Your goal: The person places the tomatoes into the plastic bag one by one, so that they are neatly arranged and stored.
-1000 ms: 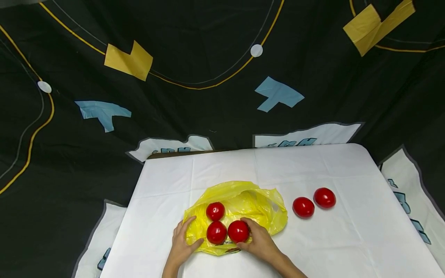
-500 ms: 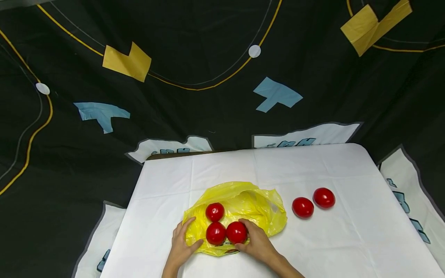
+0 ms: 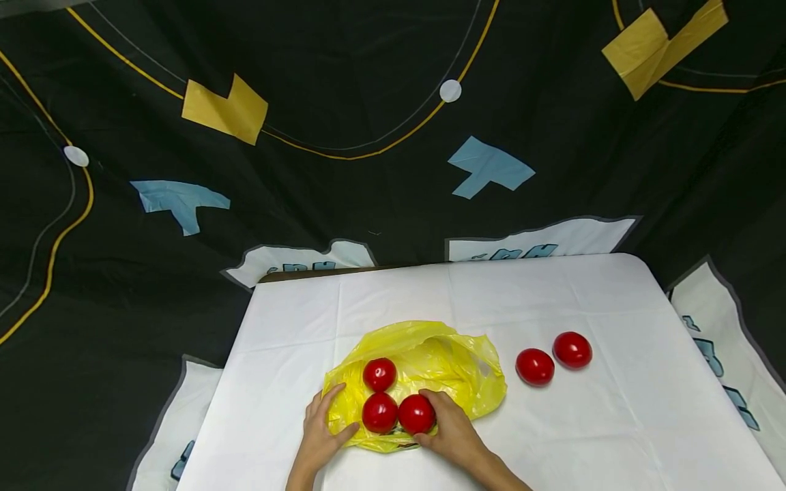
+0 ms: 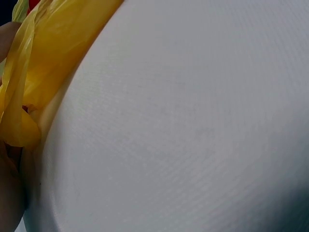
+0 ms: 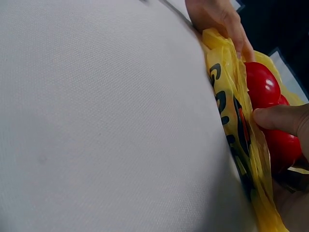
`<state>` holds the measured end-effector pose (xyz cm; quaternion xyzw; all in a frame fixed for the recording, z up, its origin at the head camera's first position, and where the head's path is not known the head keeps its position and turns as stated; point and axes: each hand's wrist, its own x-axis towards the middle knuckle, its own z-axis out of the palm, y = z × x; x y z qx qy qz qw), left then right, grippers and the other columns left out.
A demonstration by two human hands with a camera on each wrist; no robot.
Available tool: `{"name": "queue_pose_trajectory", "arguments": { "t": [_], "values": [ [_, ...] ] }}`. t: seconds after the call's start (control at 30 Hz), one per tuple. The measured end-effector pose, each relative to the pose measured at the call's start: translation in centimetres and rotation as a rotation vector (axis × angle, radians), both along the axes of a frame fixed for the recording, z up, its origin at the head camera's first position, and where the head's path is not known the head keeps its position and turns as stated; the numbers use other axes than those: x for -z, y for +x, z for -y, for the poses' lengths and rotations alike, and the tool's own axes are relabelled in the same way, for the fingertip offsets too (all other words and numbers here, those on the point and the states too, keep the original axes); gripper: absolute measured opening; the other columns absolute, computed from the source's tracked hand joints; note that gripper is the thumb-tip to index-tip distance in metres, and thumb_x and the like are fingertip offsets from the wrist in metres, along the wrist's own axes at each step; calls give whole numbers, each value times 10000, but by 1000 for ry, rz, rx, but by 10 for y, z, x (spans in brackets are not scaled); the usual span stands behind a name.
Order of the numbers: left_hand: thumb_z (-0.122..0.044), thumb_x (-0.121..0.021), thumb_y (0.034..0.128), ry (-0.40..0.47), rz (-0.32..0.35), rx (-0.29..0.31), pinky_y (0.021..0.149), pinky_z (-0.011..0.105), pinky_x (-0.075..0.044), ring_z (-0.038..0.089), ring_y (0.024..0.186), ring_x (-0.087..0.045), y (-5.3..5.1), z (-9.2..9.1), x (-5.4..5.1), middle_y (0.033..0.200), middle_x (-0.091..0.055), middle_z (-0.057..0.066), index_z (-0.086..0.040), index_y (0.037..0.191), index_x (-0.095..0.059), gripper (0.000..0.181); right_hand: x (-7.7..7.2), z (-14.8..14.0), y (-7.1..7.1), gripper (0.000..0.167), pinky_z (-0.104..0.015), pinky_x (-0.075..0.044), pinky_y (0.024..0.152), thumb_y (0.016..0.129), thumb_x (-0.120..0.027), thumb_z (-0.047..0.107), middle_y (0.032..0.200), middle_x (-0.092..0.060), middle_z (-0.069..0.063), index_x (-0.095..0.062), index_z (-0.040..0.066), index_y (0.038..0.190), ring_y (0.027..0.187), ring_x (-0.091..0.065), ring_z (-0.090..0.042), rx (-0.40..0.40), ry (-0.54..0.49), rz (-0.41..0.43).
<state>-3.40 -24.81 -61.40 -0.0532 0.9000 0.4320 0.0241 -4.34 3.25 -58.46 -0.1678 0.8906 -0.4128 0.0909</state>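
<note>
Red and glossy, one ball [image 3: 415,414] sits in the grasp of the right hand [image 3: 454,431], which comes in from 5 o'clock, the dial being the head view centred on the yellow bag [image 3: 475,372]. Its thumb is on the ball's near side, the fingers bent over the far right. The left hand [image 3: 321,423] is at 8 o'clock, thumb and fingers parted and curving round the edge of the bag, holding it.

Plastic lies spread and crumpled on the white table [image 3: 614,423], and the bag bears three balls: the grasped one at 6 o'clock, a second ball [image 3: 379,413] touching it at 8, and a third ball [image 3: 379,374] just beyond, between 9 and 10. Outside, well apart at 3 o'clock, two loose balls [image 3: 535,367] sit side by side. Beyond the table hangs a black cloth [image 3: 356,204], with blue patches at 10 and 1.
</note>
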Motion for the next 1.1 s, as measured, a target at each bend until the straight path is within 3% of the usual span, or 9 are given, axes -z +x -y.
{"name": "queue_pose_trajectory", "arguments": {
  "t": [0.67,0.9,1.1],
  "values": [
    [-374,-813,681,3,-3,3,1015,706,-161,360,1335,-206,0,-2,-1,1430,-329,119,-277,1374,-467,780,-7,-8,1,753,-422,-496,904,723,-821,260,1213,-540,-100,-458,31,1343,1057,-561,-246,8,9,3],
    [-336,-813,680,-12,6,1,1019,699,-167,351,1333,-211,-1,-1,-2,1427,-329,111,-285,1372,-465,776,-19,-23,1,681,-365,-530,833,777,-779,281,1193,-557,-96,-468,45,1336,1001,-587,-241,38,-58,29],
    [-354,-815,677,-16,6,1,1013,706,-176,350,1326,-221,-1,-1,-2,1431,-327,113,-286,1371,-466,780,-27,-30,1,649,-378,-528,852,776,-785,239,1149,-590,-101,-488,17,1308,1013,-593,-267,34,-127,22]
  ]
}}
